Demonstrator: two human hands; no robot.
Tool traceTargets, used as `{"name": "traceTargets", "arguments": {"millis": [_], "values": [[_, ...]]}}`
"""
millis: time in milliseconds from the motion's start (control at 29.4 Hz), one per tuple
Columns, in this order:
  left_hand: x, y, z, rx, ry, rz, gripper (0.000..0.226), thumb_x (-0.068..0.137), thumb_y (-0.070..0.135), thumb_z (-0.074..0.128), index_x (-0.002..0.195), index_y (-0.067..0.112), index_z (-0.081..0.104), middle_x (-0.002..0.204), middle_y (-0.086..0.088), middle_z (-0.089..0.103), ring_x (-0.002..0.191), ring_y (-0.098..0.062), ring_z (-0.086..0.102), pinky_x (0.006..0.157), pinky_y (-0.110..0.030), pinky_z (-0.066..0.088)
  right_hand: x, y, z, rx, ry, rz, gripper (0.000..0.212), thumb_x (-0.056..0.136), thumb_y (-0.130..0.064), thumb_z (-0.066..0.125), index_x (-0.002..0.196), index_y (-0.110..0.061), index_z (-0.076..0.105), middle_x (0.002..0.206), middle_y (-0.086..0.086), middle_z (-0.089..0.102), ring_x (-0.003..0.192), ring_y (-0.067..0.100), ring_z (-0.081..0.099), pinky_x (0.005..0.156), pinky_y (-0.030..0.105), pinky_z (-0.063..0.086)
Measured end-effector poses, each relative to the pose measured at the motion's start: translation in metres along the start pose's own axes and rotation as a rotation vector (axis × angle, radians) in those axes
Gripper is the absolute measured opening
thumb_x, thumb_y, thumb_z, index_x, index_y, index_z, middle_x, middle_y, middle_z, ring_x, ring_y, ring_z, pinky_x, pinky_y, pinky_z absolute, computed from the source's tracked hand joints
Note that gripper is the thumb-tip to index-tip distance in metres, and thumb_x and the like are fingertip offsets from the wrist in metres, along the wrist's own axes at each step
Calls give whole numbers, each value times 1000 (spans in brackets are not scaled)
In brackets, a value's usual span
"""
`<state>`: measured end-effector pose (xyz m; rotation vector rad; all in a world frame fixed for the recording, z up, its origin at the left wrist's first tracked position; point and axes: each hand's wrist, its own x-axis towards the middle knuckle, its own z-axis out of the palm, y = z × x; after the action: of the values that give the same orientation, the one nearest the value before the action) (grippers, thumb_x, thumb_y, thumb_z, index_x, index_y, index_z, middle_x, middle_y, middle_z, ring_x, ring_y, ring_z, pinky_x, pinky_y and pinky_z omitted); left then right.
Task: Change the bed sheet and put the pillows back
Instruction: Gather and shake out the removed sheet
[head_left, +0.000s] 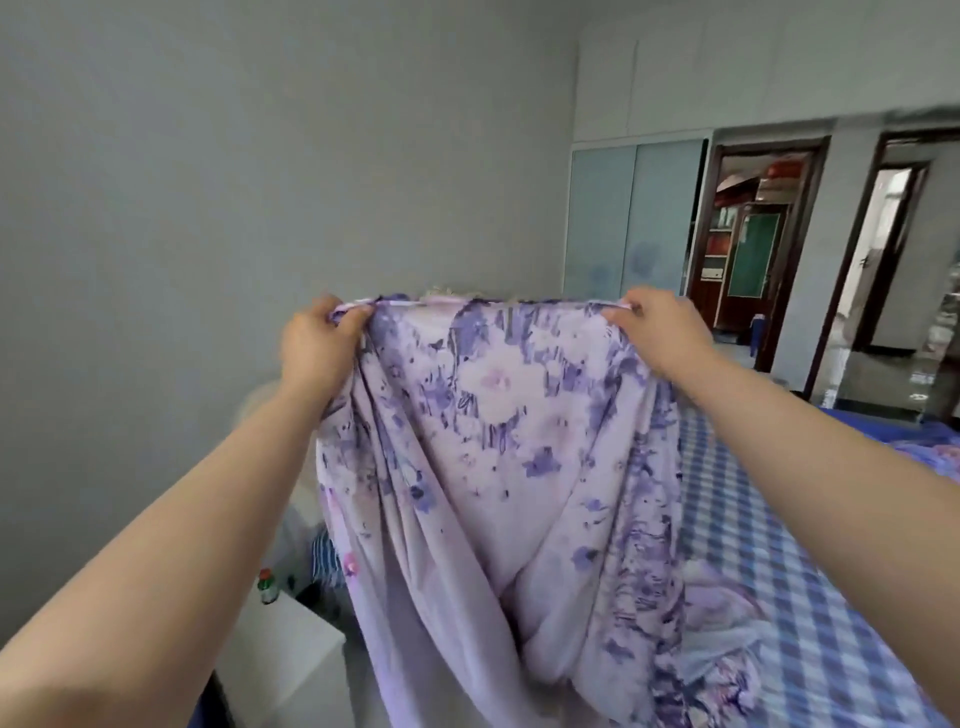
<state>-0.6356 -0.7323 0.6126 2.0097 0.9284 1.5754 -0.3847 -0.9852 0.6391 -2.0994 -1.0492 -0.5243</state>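
Note:
A lilac sheet with purple flower print (498, 467) hangs in front of me, stretched along its top edge between both hands. My left hand (319, 345) grips the left end of that edge. My right hand (662, 332) pinches the right end. The cloth falls in folds down onto the bed, where its lower part lies bunched. The bed (810, 597) at the right carries a blue and white checked cover. No pillows can be made out; the hanging sheet hides what lies behind it.
A white bedside cabinet (291, 654) stands low at the left with a small green-capped bottle (268, 587) on it. A grey wall is ahead. Frosted wardrobe doors (628, 218) and two open doorways (758, 234) are at the back right. More purple bedding (930, 452) lies at the far right.

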Motion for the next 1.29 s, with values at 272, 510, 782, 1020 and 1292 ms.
{"name": "traceTargets", "arguments": {"millis": [272, 510, 782, 1020, 1292], "values": [[12, 14, 35, 327, -492, 31, 46, 90, 52, 53, 64, 15, 45, 59, -5, 48, 64, -28, 50, 60, -29, 32, 5, 36, -26, -122, -337, 91, 42, 95, -32, 56, 60, -13, 40, 64, 8, 44, 63, 21, 42, 54, 31, 26], [-15, 9, 53, -48, -305, 45, 51, 89, 44, 59, 53, 16, 36, 44, 8, 36, 46, -8, 35, 48, -28, 29, -17, 78, -49, 239, -360, 146, 49, 76, -52, 69, 57, -11, 49, 58, 2, 47, 58, 15, 45, 59, 29, 29], [-12, 37, 48, -495, -271, 15, 39, 87, 46, 63, 62, 15, 61, 77, 2, 55, 66, -1, 53, 69, -16, 40, -42, 108, -66, 956, -798, 394, 44, 66, -34, 84, 98, -7, 74, 103, 13, 72, 94, 22, 70, 79, 34, 57], [-54, 37, 99, 142, -565, -216, 36, 92, 44, 55, 92, 8, 61, 82, -10, 62, 82, -28, 60, 69, -31, 45, -45, 99, -16, 199, -305, 506, 29, 90, -28, 61, 65, -15, 54, 67, 4, 52, 59, 15, 44, 61, 28, 37], [-123, 105, 125, -297, -1232, 218, 40, 92, 19, 60, 131, 23, 48, 116, 9, 61, 88, 17, 55, 81, -4, 41, -76, 28, 30, 493, -394, 253, 20, 87, -28, 66, 72, -16, 72, 63, -5, 63, 59, 4, 52, 57, 18, 38]]}}
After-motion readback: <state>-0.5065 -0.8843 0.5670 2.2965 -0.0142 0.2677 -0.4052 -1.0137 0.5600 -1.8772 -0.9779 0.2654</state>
